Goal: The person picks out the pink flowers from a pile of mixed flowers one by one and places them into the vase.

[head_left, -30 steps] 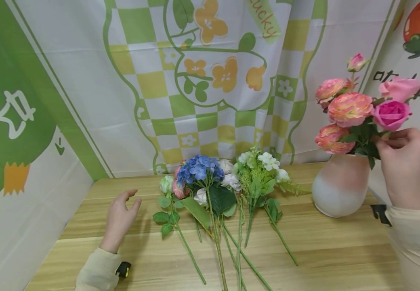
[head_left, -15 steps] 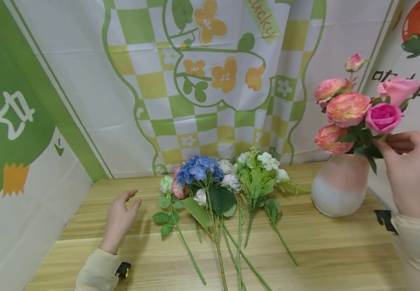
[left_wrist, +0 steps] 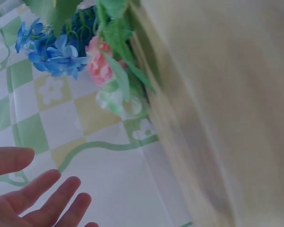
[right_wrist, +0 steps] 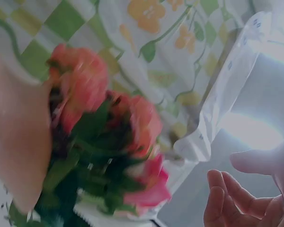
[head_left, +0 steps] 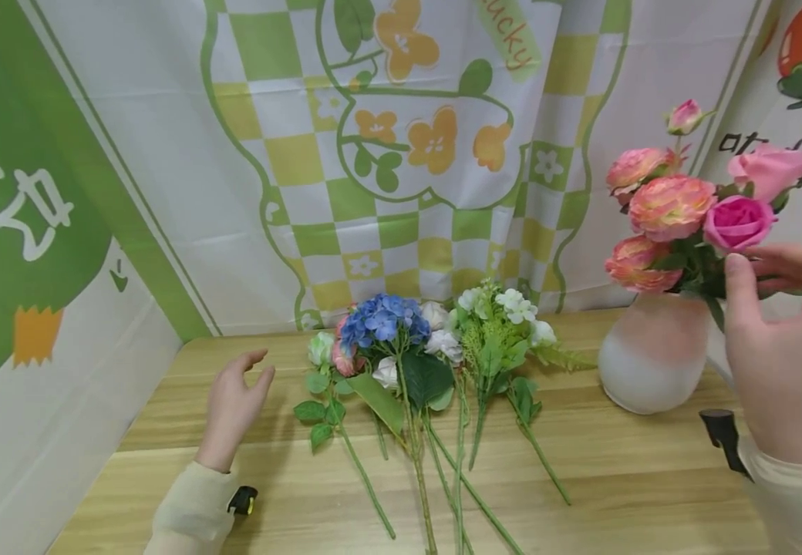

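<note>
Hovering just beside the flowers in the vase (head_left: 653, 354), the right hand (head_left: 783, 362) had its fingers loosely spread and its thumb raised; it held nothing, and whether a fingertip brushed a leaf could not be told. The bright pink rose (head_left: 737, 222) sat just left of the thumb tip, near it but outside the hand, with the peach-coloured blooms (head_left: 670, 206) further left above the vase's neck. In the right wrist view the fingers (right_wrist: 236, 201) showed relaxed and apart from the blurred bunch (right_wrist: 109, 156). By the look of it, the step in hand was a stem just set among the others, the hand loosened around it.

Left of the vase, the loose stems lay on the wooden table (head_left: 616, 478): a blue hydrangea (head_left: 382, 320) with small white and pink flowers about it, and a white-flowered green sprig (head_left: 505, 327) nearest the vase. The left hand (head_left: 234, 405) rested on its edge on the table, well left of the vase, fingers straight and gripping nothing, just beside the loose stems.

A next move, judged from this layout, would call for a pinch on one thin stem, lifted free of the crossing stalks beside it, then threaded down into the vase's narrow mouth without knocking the blooms already there.
</note>
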`<state>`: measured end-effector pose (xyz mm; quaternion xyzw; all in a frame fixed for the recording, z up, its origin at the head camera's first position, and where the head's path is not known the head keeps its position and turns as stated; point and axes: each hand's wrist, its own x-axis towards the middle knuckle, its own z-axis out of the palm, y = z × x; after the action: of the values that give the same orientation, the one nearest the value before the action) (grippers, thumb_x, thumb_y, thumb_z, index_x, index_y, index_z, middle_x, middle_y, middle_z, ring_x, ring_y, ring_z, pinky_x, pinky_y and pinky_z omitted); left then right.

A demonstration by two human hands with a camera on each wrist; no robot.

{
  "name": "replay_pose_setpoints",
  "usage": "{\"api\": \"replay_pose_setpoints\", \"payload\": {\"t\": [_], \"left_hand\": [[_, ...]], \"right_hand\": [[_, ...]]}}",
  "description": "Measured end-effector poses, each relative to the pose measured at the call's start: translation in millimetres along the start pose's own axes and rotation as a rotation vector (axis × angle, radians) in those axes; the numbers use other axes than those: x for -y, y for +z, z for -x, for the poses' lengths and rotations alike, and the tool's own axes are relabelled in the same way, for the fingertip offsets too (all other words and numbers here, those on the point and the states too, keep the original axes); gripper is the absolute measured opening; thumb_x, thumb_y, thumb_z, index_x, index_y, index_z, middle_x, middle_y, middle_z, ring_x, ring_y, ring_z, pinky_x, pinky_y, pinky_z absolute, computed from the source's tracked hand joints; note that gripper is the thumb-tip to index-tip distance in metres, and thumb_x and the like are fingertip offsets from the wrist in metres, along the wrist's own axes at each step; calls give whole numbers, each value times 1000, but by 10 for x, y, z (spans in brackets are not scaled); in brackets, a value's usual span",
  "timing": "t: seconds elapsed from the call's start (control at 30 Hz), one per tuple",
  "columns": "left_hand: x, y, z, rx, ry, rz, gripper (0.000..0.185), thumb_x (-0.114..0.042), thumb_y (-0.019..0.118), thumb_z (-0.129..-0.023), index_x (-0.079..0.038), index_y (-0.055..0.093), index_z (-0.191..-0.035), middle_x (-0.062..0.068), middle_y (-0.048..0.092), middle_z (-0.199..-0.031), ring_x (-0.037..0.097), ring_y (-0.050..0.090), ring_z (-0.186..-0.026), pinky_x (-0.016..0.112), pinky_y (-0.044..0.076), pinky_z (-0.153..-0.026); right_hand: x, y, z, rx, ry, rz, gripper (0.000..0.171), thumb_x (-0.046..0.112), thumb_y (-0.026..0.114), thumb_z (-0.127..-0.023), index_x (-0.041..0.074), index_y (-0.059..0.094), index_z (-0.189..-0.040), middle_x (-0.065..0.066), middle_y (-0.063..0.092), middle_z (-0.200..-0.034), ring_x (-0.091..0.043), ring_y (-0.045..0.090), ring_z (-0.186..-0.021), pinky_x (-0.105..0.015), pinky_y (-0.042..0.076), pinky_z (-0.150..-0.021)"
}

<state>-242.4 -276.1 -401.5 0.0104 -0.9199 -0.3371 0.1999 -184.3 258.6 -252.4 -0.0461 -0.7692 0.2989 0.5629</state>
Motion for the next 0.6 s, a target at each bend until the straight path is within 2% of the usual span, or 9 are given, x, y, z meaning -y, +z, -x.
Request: {"api": "replay_pose_setpoints", "payload": {"t": [0.07, 0.17, 0.2, 0.4, 0.5, 0.6], "left_hand": [[-38, 11, -30, -16, -2, 13, 40, -20, 54, -96, 0, 53, -130, 23, 55, -130, 42, 49, -118, 58, 38, -95], [-89, 36, -71, -37, -8, 30, 38, -18, 55, -95, 0, 55, -128, 22, 56, -129, 41, 50, -118, 57, 39, -96], [-110, 45, -83, -43, -9, 34, 38, -18, 55, -95, 0, 55, -128, 22, 56, -128, 41, 50, -118, 57, 39, -96], [-196, 152, -160, -55, -17, 51, 35, -17, 56, -94, -1, 58, -125, 20, 59, -125, 39, 53, -115, 55, 41, -94], [-244, 227, -211, -74, -11, 56, 30, -15, 58, -92, 0, 62, -117, 20, 64, -116, 36, 58, -105, 50, 46, -86], [-303, 311, -248, -64, -7, 48, 23, -14, 59, -90, 0, 67, -108, 18, 68, -101, 32, 63, -90, 44, 50, -75]], "right_hand": [[60, 52, 23, -17, -101, -32, 31, 29, 60, -92, 4, 68, -107, 4, 68, -90, -10, 57, -80, -12, 31, -85], [131, 167, 60, -28, -182, -42, 35, 30, 63, -90, -3, 69, -100, -23, 69, -89, -35, 57, -75, -11, 29, -81], [146, 206, 74, -22, -192, -54, 35, 30, 63, -89, -3, 70, -98, -24, 68, -87, -37, 56, -74, -10, 28, -78], [189, 438, 186, 72, -183, -97, 26, 26, 67, -87, 1, 71, -95, -18, 68, -82, -21, 55, -70, -9, 28, -70], [192, 533, 234, 133, -186, -76, 27, 28, 66, -88, 3, 71, -97, -15, 68, -83, -22, 56, -66, -13, 31, -63], [192, 622, 292, 192, -182, -20, 28, 34, 64, -89, 8, 72, -98, -10, 70, -83, -23, 61, -66, -19, 32, -55]]}}
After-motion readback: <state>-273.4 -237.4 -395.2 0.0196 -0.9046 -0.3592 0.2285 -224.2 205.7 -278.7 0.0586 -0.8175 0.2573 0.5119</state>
